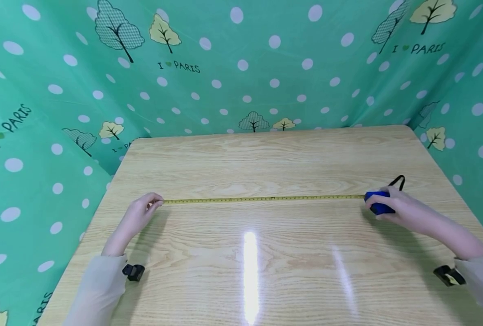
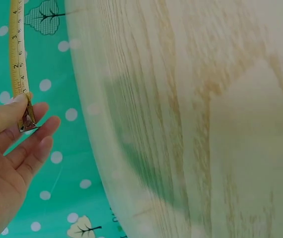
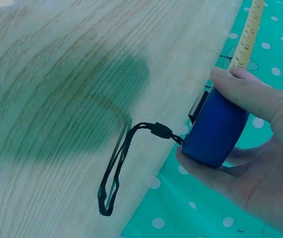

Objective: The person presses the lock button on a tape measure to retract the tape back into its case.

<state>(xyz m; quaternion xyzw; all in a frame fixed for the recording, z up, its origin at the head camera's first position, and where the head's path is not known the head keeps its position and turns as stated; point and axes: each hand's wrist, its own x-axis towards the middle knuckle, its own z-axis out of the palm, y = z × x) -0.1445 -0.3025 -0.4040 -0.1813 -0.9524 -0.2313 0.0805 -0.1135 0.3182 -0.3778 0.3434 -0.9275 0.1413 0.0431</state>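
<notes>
- Head view, whole layout: a yellow tape blade (image 1: 261,198) runs in a straight line across the wooden table (image 1: 265,154), from the left hand (image 1: 141,213) to the right hand (image 1: 400,208). Green polka-dot cloth (image 1: 241,68) printed with trees hangs behind and at both sides. This view alone shows both hands at once and the blade's full stretch.
- Left wrist view, detail not legible from the head: the metal end hook (image 2: 28,123) of the blade (image 2: 16,49), with printed numerals readable along the strip.
- Right wrist view, detail not legible from the head: the blue tape measure case (image 3: 216,126) seen whole, with a black wrist strap (image 3: 124,163) hanging from it in a loop against the table top (image 3: 57,99); the blade (image 3: 246,39) leaves the case's upper end.
- Left hand (image 2: 7,148): thumb and forefinger pinch the blade just at the end hook; the other fingers lie loosely extended, holding nothing.
- Right hand (image 3: 260,148): fingers curled under the blue case, thumb laid across its top edge beside where the blade exits; a firm grip round the case.
- Tape measure location: case in the right hand at the table's right side, hook end in the left hand at the left side, blade taut between them just above the table surface.
</notes>
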